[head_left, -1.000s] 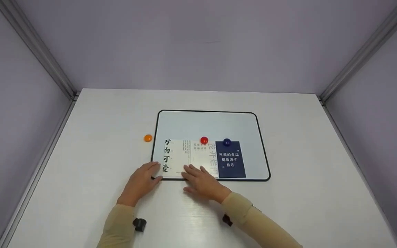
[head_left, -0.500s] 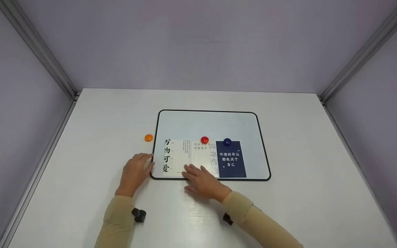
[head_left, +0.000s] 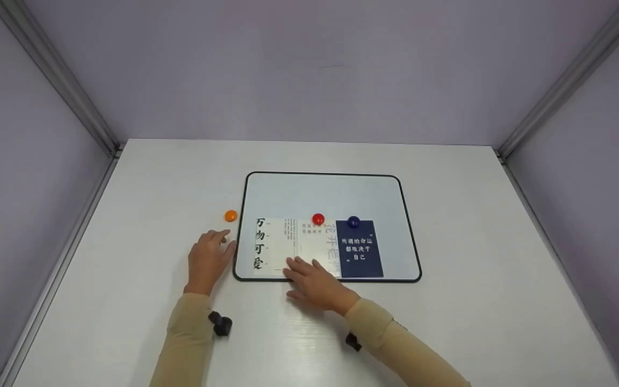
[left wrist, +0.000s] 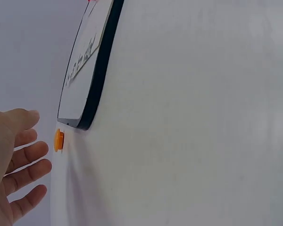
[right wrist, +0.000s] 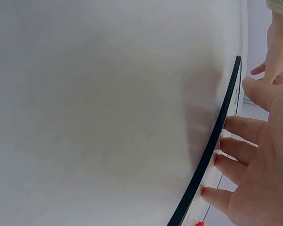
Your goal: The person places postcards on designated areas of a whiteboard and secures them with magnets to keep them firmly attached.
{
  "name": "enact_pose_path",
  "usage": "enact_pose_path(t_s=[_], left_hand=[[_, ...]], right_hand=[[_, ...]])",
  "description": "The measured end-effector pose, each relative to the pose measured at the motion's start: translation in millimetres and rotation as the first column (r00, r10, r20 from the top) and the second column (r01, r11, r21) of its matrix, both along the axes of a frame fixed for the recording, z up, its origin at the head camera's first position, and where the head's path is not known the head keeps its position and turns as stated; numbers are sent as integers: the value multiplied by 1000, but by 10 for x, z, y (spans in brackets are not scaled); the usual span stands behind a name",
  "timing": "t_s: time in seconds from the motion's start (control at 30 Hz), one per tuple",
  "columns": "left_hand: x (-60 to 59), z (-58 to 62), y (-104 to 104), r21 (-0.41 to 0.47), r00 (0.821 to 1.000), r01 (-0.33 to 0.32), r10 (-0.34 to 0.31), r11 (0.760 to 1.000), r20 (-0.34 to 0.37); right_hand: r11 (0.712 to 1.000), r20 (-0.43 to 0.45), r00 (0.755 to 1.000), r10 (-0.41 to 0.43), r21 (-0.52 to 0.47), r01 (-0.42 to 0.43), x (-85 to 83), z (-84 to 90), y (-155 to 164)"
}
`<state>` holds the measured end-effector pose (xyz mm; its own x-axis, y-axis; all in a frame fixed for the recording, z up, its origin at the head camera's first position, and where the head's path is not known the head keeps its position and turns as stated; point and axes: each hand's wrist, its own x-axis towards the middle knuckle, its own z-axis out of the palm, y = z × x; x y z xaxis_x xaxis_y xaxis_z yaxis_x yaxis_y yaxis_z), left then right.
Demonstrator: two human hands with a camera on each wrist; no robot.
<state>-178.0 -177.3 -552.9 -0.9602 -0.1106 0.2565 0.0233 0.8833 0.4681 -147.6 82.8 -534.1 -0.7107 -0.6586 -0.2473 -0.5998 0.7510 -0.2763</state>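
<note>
My left hand (head_left: 208, 262) hovers over the table just left of the whiteboard, its fingers loosely bent and holding nothing. Just beyond its fingertips lies an orange round magnet (head_left: 230, 215), also seen in the left wrist view (left wrist: 59, 140). With spread, fairly straight fingers, my right hand (head_left: 317, 285) rests on the lower part of a middle card (head_left: 315, 248) on the whiteboard (head_left: 320, 194). To the left is a white card (head_left: 274, 244) with large black characters. A dark blue card (head_left: 360, 263) lies at the right. A red magnet (head_left: 318, 219) and a blue magnet (head_left: 353, 221) sit at the cards' top edges.
The black-rimmed whiteboard lies flat on a white table (head_left: 476, 231). Grey-purple walls (head_left: 309, 80) enclose the table at the back and both sides. Small black devices (head_left: 221, 324) are worn at both wrists.
My left hand has left the whiteboard's lower left corner and the white card, moving away from me toward the orange magnet. My right hand has stayed in place.
</note>
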Motion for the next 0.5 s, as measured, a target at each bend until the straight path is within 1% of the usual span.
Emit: enact_pose_path(t_s=[0.1, 0.2, 0.4, 0.5], left_hand=[[-52, -17, 7, 14, 999, -36, 36, 999, 6], [-98, -28, 8, 35, 998, -58, 58, 998, 8], [-185, -60, 0, 40, 998, -61, 60, 997, 22], [-238, -83, -15, 55, 997, -72, 71, 996, 24]], right_hand=[[1000, 9, 1000, -4, 4, 4, 1, 3, -1], [1000, 16, 1000, -6, 4, 6, 3, 10, -4], [1000, 11, 1000, 0, 9, 0, 2, 21, -5], [1000, 4, 1000, 3, 8, -4, 0, 16, -1]])
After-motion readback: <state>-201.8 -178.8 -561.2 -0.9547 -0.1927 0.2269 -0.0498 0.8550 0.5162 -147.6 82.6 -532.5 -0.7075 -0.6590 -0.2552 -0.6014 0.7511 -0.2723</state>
